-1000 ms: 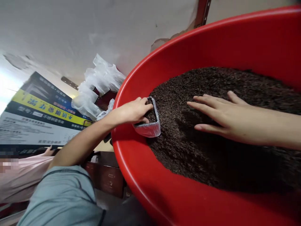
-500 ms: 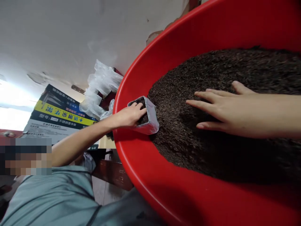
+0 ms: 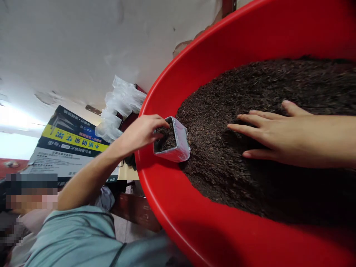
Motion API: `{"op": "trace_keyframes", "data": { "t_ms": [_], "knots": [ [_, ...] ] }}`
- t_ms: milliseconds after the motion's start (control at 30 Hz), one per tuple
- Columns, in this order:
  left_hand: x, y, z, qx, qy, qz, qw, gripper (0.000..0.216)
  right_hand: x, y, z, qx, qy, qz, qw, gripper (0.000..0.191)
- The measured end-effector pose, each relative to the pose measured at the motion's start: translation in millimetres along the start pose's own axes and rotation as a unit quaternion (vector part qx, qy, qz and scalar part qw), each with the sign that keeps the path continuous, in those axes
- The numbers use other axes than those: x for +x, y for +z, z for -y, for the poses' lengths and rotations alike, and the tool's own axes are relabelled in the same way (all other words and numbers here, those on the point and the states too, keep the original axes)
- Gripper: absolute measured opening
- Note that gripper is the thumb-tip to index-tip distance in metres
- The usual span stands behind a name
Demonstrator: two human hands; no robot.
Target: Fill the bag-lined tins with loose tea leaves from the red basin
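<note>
My left hand reaches in from the right edge, back up, with fingers spread and nothing held. It is over a broad bed of dark, dry shreds that look like tea leaves; I cannot tell whether it touches them. The leaves lie in a large red tub. Against the tub's near-left wall leans a square, plastic-wrapped container with more dark leaf inside. Another person's hand is at its mouth, fingers curled over the opening. My right hand is not in view.
A co-worker in a teal shirt sits at lower left, arm reaching over the tub rim. Behind stand a printed cardboard box and crumpled clear plastic. A pale wall fills the upper left.
The co-worker's hand has lifted from inside the container to its mouth, so more of the leaf inside shows. My left hand has drawn back slightly to the right, still spread.
</note>
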State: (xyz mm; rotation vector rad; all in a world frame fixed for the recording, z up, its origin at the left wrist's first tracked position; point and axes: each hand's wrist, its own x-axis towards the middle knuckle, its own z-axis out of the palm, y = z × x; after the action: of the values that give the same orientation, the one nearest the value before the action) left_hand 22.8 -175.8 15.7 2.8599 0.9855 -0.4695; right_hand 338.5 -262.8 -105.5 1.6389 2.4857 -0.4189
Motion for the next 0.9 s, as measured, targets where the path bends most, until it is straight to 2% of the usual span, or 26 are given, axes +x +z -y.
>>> {"op": "trace_keyframes", "data": {
  "t_ms": [67,100,200,333,433,467,567,600,700,733,767,833,867,900],
  "knots": [
    [1.5,0.3,-1.1,-0.012,-0.037,-0.027,0.999,0.025,1.0,-1.7,1.1,-0.003,0.000,0.001,1.000,0.081],
    [3.1,3.0,-2.2,-0.015,-0.044,-0.013,0.999,0.024,1.4,-1.5,1.1,-0.008,0.000,0.003,1.000,0.081],
    [5.7,12.2,-6.1,-0.032,-0.030,0.042,0.998,0.025,2.5,3.6,-1.2,-0.019,-0.001,0.006,1.000,0.082],
    [1.5,12.5,-5.1,-0.044,-0.016,0.005,0.999,0.023,3.1,15.1,-9.3,-0.023,-0.016,-0.022,0.999,0.080],
    [3.3,7.8,-1.3,-0.032,-0.017,0.028,0.999,0.020,3.1,22.1,-16.1,-0.020,-0.030,-0.044,0.998,0.078],
    [5.0,5.7,-0.8,-0.028,-0.023,0.024,0.999,0.020,2.9,23.4,-17.7,-0.018,-0.034,-0.050,0.998,0.077],
    [10.3,-0.1,-3.6,0.003,-0.073,-0.042,0.996,0.020,1.4,23.6,-19.7,-0.006,-0.044,-0.063,0.997,0.075],
    [11.7,-0.7,-6.1,0.014,-0.085,-0.038,0.996,0.020,0.8,22.7,-19.8,-0.004,-0.042,-0.066,0.997,0.074],
    [14.3,2.4,-14.4,0.050,-0.084,0.066,0.993,0.025,0.2,20.1,-20.9,-0.007,-0.026,-0.080,0.996,0.070],
    [14.4,3.8,-16.4,0.070,-0.087,0.081,0.990,0.026,0.6,19.9,-21.9,-0.010,-0.021,-0.087,0.996,0.069],
    [14.1,4.6,-17.6,0.095,-0.101,0.067,0.988,0.027,1.3,20.0,-23.2,-0.014,-0.016,-0.095,0.995,0.067],
    [12.8,4.1,-17.5,0.137,-0.143,-0.009,0.980,0.027,2.9,20.6,-25.8,-0.019,-0.008,-0.107,0.994,0.066],
    [12.2,3.1,-16.7,0.141,-0.155,-0.024,0.977,0.027,3.5,20.6,-26.5,-0.021,-0.004,-0.108,0.994,0.066],
    [12.0,2.4,-15.8,0.135,-0.157,-0.014,0.978,0.025,3.8,20.1,-26.7,-0.023,-0.001,-0.106,0.994,0.066]
  ]
}}
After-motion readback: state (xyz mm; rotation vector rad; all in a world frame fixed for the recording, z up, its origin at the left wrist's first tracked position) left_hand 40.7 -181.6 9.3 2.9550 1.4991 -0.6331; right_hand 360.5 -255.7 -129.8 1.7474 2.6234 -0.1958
